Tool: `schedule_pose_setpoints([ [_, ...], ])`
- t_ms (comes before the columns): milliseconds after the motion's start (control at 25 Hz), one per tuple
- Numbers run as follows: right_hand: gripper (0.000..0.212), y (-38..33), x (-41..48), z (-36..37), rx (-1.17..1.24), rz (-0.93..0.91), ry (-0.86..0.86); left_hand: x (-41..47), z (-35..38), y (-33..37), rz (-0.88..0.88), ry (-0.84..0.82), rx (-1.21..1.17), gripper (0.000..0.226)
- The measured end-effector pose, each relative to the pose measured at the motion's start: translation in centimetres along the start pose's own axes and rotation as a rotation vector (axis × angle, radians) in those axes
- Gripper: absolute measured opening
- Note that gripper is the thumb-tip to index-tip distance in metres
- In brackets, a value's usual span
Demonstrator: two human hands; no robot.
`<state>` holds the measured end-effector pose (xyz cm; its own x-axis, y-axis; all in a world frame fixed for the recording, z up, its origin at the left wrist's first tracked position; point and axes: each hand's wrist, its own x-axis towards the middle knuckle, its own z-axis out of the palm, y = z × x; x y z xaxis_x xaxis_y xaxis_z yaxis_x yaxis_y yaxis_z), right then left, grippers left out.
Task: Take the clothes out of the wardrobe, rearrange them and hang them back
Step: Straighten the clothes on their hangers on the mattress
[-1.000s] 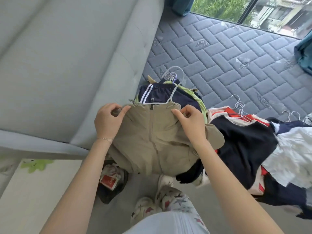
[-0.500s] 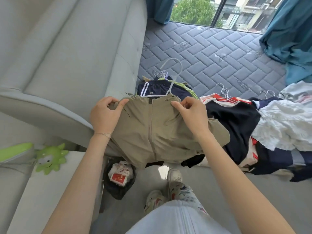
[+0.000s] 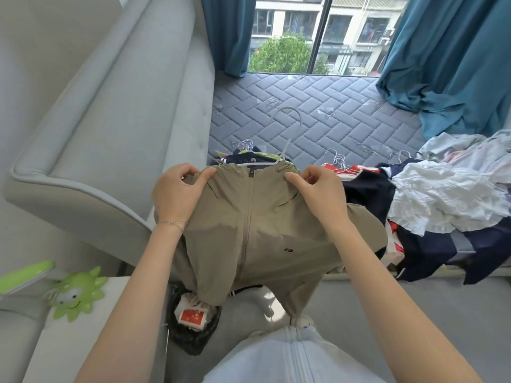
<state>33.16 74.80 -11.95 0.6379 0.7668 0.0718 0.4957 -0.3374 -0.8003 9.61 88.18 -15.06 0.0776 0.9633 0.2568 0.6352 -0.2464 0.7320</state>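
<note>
You have two hands in view, a left hand (image 3: 177,196) and a right hand (image 3: 322,196). Count one jacket (image 3: 249,236), one white hanger (image 3: 287,108) and three hook bunches (image 3: 244,145) (image 3: 336,158) (image 3: 401,154), the hooks within each too tangled to number. Also two curtains (image 3: 228,34) (image 3: 456,64), one toy (image 3: 74,294), one bin (image 3: 193,338).

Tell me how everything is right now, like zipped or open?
jacket: zipped up, held at the shoulders.
left hand: pinches the jacket's shoulder.
right hand: pinches the other shoulder.
hanger: hook sticking out above the collar.
curtains: pulled aside.
clothes pile: heaped on the mattress.
</note>
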Motion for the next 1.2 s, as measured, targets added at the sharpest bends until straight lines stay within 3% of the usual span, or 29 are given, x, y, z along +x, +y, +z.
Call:
schedule_pose_setpoints([
  [480, 0.041, 9.6, 4.3, -9.8, -0.029, 0.077, 0.024, -3.9, 10.6, 9.2, 0.066, -0.041, 0.021, 0.038],
  [960, 0.039, 23.8, 14.0, -26.7, -0.097, -0.001, -0.067, -12.0, 28.3, 23.6, -0.033, 0.002, 0.039, 0.045],
  [1200, 0.034, 28.1, 18.9, -30.5, -0.119, 0.007, -0.07, -11.9, 34.7, 27.7, -0.037, -0.051, 0.004, 0.039],
])
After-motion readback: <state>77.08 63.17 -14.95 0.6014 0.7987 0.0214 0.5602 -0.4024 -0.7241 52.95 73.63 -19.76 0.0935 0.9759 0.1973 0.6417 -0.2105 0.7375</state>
